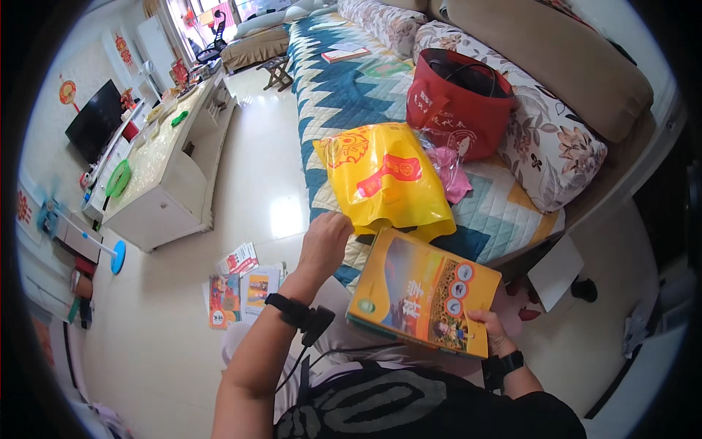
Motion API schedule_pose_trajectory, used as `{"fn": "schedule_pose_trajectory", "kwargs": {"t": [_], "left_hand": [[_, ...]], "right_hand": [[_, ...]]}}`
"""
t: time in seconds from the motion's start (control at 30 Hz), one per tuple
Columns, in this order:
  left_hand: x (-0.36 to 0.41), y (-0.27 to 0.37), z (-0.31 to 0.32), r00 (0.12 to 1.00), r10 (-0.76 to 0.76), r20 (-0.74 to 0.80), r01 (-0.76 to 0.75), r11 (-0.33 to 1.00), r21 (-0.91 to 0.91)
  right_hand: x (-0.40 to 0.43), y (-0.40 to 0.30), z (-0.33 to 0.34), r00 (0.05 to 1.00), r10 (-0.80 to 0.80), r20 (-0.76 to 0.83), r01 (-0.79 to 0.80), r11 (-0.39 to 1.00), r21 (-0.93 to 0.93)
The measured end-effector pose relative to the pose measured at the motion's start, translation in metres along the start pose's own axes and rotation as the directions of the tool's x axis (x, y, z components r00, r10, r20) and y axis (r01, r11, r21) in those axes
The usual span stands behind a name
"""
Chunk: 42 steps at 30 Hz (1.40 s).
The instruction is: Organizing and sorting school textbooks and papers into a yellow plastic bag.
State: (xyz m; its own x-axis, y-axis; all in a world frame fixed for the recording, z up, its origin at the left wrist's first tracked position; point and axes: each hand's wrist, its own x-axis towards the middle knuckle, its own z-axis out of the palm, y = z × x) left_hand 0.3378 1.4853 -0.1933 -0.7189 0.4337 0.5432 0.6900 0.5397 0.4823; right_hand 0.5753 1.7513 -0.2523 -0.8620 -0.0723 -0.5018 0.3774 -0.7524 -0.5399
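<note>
My right hand (492, 331) grips a stack of textbooks (419, 291) by its lower right corner, thumb on top. The uppermost book has a yellow-orange cover with sunflowers and round pictures. On the sofa lies a yellow plastic bag (392, 175) with red print, its mouth facing me. My left hand (327, 237), fingers curled, is at the left corner of that mouth and seems to pinch its edge; the fingertips are partly hidden. The stack's upper edge is close to the bag's mouth.
Behind the yellow bag are a red tote bag (460, 110) and a pink cloth item in clear plastic (451, 173). Booklets (225, 299) lie on the tiled floor at left. A white cabinet (164, 211) and a blue-based fan (117, 257) stand farther left.
</note>
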Motion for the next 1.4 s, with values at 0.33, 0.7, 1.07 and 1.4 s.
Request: {"fn": "schedule_pose_trajectory", "kwargs": {"t": [0.33,0.7,1.07,1.4], "left_hand": [[-0.012,0.0,-0.006,0.995,0.084,0.048,-0.085,0.996,0.012],[-0.008,0.004,0.008,0.982,-0.191,0.0,0.189,0.971,-0.146],[-0.006,0.005,0.011,0.984,0.039,-0.174,-0.028,0.998,0.062],[-0.007,0.007,0.016,0.94,0.336,0.061,-0.342,0.919,0.195]], "right_hand": [[0.029,-0.013,-0.002,0.94,-0.34,-0.027,0.341,0.939,0.038],[0.044,-0.015,0.0,0.794,-0.556,-0.245,0.539,0.831,-0.138],[0.073,-0.004,0.033,0.769,-0.58,-0.27,0.577,0.811,-0.099],[0.122,-0.004,0.092,0.783,-0.599,-0.167,0.615,0.786,0.062]]}}
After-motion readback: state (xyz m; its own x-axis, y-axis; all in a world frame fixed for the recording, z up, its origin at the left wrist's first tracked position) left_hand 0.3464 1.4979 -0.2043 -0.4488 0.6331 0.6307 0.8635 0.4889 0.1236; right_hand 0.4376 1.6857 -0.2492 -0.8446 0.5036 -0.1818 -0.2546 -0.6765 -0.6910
